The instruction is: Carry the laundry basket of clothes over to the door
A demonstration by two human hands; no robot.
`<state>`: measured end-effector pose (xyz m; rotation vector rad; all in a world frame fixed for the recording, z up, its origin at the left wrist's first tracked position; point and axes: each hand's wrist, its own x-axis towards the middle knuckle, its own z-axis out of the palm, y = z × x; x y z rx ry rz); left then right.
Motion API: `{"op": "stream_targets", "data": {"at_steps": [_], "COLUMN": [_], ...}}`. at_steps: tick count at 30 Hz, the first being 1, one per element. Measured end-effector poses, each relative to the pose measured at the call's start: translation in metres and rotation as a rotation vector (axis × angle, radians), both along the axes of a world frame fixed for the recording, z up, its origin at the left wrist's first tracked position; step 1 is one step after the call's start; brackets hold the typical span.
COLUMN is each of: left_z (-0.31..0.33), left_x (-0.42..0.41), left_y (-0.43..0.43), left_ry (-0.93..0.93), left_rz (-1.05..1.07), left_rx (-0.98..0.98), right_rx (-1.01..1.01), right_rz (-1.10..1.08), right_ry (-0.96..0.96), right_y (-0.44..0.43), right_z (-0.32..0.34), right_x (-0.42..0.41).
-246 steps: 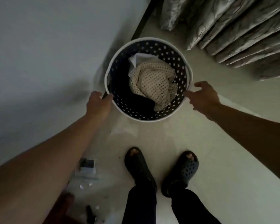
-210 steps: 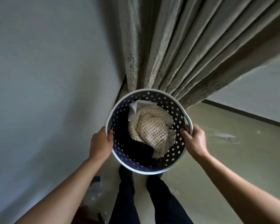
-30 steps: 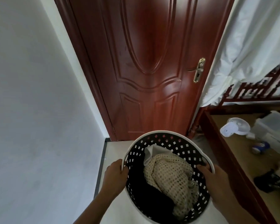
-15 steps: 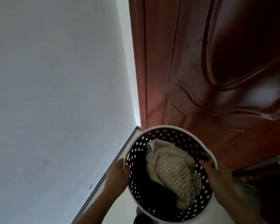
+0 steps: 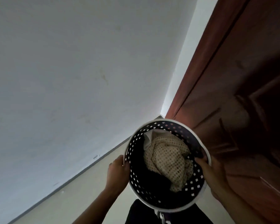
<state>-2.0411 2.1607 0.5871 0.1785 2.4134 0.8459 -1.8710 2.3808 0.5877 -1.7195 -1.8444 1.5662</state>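
We have the laundry basket [image 5: 166, 164] in both hands, held up off the floor — left hand [image 5: 118, 172] closed over the rim on its left side, thumb on the rim's inner edge, right hand [image 5: 214, 171] closed over the rim on its right side, fingers curled inside. Both grips look firm, nothing else held. Clothes sit inside: a cream knit piece [image 5: 168, 160] on top, a white item [image 5: 148, 139] at the far-left inner wall, dark fabric [image 5: 152, 178] low on the near side

Step in hand, as we judge it: the tail of the carry — the basket hangs right in front of the door [image 5: 242, 94], its far rim overlapping the door's lower-left corner in view. We cannot tell whether it touches the wood

Next move probably calls for lowering it straight down onto the floor [image 5: 81, 196] by the door's foot, keeping it level so the clothes stay in, then letting go with both hands; it may also need space for the door to swing, but we can't tell which way it opens

Room: plain white wall [image 5: 71, 78] on the left meeting the red-brown door frame [image 5: 199, 65], pale floor with a dark skirting strip [image 5: 87, 167] along the wall's base. Our dark trousers [image 5: 136, 214] show below the basket
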Motion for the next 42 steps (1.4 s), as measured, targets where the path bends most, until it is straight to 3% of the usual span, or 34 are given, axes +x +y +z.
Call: {"op": "stream_targets", "data": {"at_steps": [7,15,23,27,32,36,42], "left_z": [-0.086,-0.263,-0.481,-0.555,-0.599,-0.606,-0.589], "left_x": [-0.003,-0.013,-0.044,-0.061,-0.078,-0.094,-0.095], "left_y": [-0.003,-0.023,-0.039,-0.038,-0.039,-0.035,-0.04], "left_ry": [-0.064,-0.21,-0.304,-0.347,-0.292,-0.224,-0.385], "left_rz": [0.36,0.705,0.795,0.836,0.829,0.799,0.715], "left_rx": [-0.075,-0.102,-0.032,0.014,0.031,0.022,0.013], "right_rx": [-0.076,-0.17,-0.15,-0.129,-0.03,0.023,-0.056], "right_rz": [0.333,0.654,0.698,0.684,0.682,0.695,0.787], "right_ry": [-0.21,-0.364,-0.399,-0.419,-0.418,-0.431,-0.54], "right_y": [0.038,0.036,0.028,0.029,0.028,0.028,0.025], "right_z": [-0.116,-0.294,-0.503,-0.584,-0.63,-0.632,-0.607], "right_x": [-0.073,-0.134,-0.176,-0.192,-0.213,-0.225,-0.236]}}
